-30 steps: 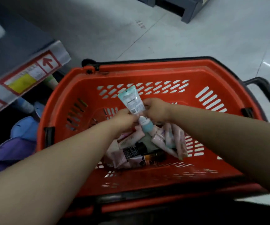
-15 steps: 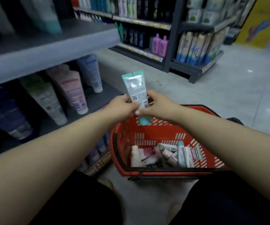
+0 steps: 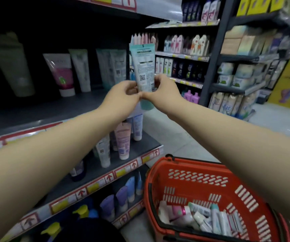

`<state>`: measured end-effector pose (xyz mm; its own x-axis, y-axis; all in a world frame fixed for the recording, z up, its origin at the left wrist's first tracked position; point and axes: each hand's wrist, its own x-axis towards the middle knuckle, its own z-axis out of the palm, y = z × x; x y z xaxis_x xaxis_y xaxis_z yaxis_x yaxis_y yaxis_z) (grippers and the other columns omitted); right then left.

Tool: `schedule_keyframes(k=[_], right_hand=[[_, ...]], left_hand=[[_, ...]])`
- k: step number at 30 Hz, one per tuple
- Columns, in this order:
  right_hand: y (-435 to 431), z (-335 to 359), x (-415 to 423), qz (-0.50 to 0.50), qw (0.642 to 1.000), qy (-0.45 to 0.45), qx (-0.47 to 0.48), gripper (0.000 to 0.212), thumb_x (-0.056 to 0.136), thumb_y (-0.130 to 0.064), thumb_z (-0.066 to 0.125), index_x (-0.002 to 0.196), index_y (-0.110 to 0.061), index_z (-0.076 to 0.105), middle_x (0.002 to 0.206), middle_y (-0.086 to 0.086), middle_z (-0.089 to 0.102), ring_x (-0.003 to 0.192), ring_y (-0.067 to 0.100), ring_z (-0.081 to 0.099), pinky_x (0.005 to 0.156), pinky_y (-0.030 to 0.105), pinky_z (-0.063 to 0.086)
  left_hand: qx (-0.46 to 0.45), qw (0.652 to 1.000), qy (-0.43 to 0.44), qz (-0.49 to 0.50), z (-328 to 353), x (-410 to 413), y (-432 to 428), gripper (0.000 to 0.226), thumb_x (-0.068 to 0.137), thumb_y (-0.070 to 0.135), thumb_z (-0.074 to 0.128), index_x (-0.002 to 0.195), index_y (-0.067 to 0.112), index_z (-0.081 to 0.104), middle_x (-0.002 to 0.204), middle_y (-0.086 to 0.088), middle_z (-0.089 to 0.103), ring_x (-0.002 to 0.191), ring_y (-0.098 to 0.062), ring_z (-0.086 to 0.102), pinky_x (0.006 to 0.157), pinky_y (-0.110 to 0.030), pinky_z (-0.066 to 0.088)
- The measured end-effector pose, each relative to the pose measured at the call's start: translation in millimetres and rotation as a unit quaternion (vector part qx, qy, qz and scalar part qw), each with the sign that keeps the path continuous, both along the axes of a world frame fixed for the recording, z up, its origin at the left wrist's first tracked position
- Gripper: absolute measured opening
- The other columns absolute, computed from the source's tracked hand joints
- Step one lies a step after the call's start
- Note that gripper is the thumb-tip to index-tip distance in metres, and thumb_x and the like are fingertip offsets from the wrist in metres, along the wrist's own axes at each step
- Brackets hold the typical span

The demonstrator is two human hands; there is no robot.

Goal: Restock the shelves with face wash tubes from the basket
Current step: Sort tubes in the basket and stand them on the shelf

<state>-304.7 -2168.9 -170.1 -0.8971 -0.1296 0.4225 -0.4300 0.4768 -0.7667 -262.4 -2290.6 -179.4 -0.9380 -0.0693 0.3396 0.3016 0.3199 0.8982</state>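
1. The teal tube (image 3: 143, 70) is upright, cap down, just in front of the middle shelf (image 3: 53, 109). The left hand (image 3: 121, 96) and right hand (image 3: 163, 91) both pinch its lower half.
2. The QR side faces me, so I'd flip it around first.
3. Then I'd stand it cap-down beside the matching tubes (image 3: 112, 67).
4. Plenty more are in the basket (image 3: 201, 172).

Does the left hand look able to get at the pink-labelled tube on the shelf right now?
Likely not yet: the left hand and right hand both pinch the teal tube. Nothing stands between it and the pink-labelled tube, though.
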Motion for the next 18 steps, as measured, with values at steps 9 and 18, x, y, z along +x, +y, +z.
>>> schedule_keyframes(k=[9,18], right_hand=[[-58,6,-81,-0.026,1.000,0.002,0.000,0.057,0.068,-0.016,0.082,0.116,-0.005,0.052,0.114,0.009,0.063,0.104,0.023,0.060,0.090,0.038,0.049],[-67,-19,-111,0.010,0.997,-0.054,0.047,0.050,0.074,-0.020,0.079,0.115,-0.003,0.057,0.114,0.012,0.065,0.106,0.026,0.060,0.093,0.041,0.049]], left_hand=[[-0.088,0.996,0.011,0.033,5,-67,-40,0.058,0.085,-0.010,0.038,0.126,0.025,0.059,0.121,0.011,0.063,0.112,-0.006,0.055,0.081,-0.007,0.043],[-0.221,0.972,-0.040,0.065,-8,-85,-46,0.046,0.081,-0.007,0.038,0.116,0.013,0.061,0.117,-0.004,0.063,0.109,-0.020,0.055,0.083,-0.021,0.039]])
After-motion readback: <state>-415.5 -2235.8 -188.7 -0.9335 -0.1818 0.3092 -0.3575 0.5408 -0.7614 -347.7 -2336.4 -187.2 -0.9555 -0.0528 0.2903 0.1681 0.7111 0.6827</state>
